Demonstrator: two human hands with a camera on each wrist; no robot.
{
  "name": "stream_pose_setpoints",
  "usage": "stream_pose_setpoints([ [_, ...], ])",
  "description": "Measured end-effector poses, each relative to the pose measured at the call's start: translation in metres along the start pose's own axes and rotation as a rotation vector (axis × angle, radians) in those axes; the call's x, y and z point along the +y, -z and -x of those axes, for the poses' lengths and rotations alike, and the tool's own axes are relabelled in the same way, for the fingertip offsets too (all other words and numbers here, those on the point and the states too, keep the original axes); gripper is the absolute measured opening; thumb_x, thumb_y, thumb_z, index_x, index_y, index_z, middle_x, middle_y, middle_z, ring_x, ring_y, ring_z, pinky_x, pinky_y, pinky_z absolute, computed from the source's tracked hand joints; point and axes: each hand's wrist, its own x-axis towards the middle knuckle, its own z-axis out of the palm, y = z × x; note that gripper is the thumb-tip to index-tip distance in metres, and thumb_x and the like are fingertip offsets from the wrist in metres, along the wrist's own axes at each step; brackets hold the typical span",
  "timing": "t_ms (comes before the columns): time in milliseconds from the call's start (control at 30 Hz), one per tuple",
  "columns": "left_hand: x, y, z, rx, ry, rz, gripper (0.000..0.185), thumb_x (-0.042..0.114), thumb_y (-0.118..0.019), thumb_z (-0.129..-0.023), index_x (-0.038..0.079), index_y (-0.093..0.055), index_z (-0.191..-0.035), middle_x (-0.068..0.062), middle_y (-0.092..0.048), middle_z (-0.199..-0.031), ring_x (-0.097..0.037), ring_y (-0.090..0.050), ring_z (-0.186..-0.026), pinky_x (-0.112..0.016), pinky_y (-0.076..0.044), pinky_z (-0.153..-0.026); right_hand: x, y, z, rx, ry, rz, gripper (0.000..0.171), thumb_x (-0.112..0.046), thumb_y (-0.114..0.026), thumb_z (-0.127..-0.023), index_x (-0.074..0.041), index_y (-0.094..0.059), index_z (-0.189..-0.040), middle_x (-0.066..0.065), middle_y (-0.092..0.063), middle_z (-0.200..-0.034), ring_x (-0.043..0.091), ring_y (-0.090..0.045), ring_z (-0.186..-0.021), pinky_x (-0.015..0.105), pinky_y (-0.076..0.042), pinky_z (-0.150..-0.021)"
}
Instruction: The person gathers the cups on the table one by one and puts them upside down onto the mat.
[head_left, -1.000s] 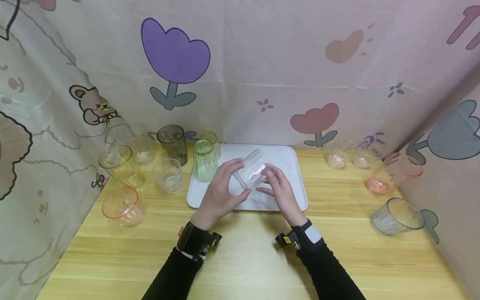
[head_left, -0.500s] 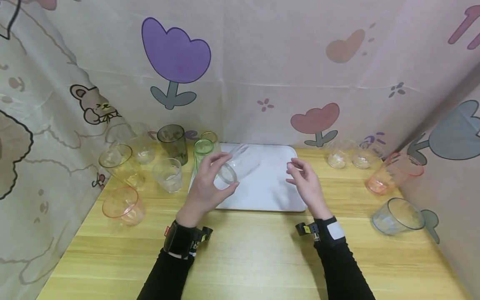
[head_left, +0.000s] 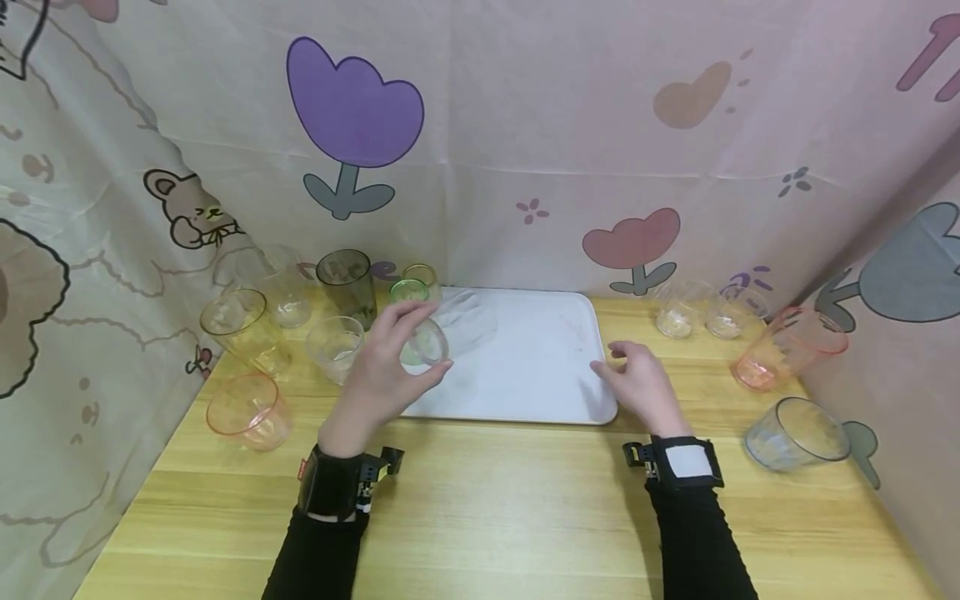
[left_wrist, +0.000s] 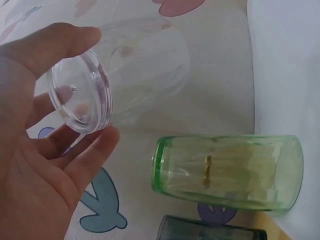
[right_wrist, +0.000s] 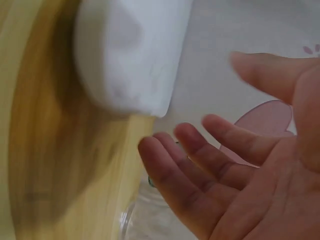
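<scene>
Left hand clamped and right hand with fingers loosely apart are over a pale wood-grained table, near whose back edge lies a smooth white tray with rounded corners. Above the tray's left part, the left fingers and thumb pinch the thick round end of a clear tumbler, beside a translucent green glass standing on the tray.

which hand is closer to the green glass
The left hand: it holds a clear glass close by the green glass. The right hand is farther off, near the right end of the white tray.
</scene>
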Motion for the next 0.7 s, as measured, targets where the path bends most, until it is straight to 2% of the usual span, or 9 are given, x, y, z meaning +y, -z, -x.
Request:
stream_pose_setpoints([
  [133,-0.001,0.006,0.001,-0.01,0.016,-0.006,0.076,0.012,-0.093,-0.075,0.004,-0.059,-0.143,-0.02,-0.055,-0.142,-0.039,-0.057,-0.127,-0.056,-0.053,-0.102,0.006,-0.001,-0.002,-0.044,-0.025,0.077,0.055,-0.019,-0.067,-0.1,0.014,-0.051,-0.14,0.036,-0.058,-0.133,0.05,-0.059,-0.12,0.062,-0.049,-0.1],
  [267,0.0,0.014,0.001,-0.061,0.065,-0.006,0.077,0.013,-0.092,-0.077,0.005,-0.058,-0.145,-0.02,-0.055,-0.145,-0.039,-0.056,-0.13,-0.057,-0.052,-0.104,0.012,-0.004,-0.005,-0.07,-0.025,0.121,0.052,-0.011,-0.069,-0.096,0.016,-0.054,-0.137,0.035,-0.062,-0.126,0.049,-0.059,-0.117,0.062,-0.049,-0.1],
  [467,0.001,0.025,0.003,-0.151,0.158,-0.046,0.076,0.019,-0.09,-0.08,0.007,-0.056,-0.147,-0.017,-0.056,-0.148,-0.037,-0.057,-0.132,-0.058,-0.048,-0.109,0.017,-0.008,-0.008,-0.081,-0.022,0.141,0.049,-0.003,-0.07,-0.09,0.016,-0.057,-0.134,0.032,-0.066,-0.119,0.046,-0.063,-0.111,0.06,-0.052,-0.097],
  [700,0.0,0.029,0.003,-0.247,0.229,-0.087,0.073,0.019,-0.088,-0.082,0.005,-0.056,-0.146,-0.017,-0.059,-0.146,-0.041,-0.056,-0.131,-0.059,-0.046,-0.109,0.02,-0.01,-0.008,-0.113,-0.061,0.143,0.048,0.001,-0.068,-0.091,0.014,-0.056,-0.136,0.031,-0.067,-0.119,0.044,-0.064,-0.109,0.058,-0.054,-0.094],
])
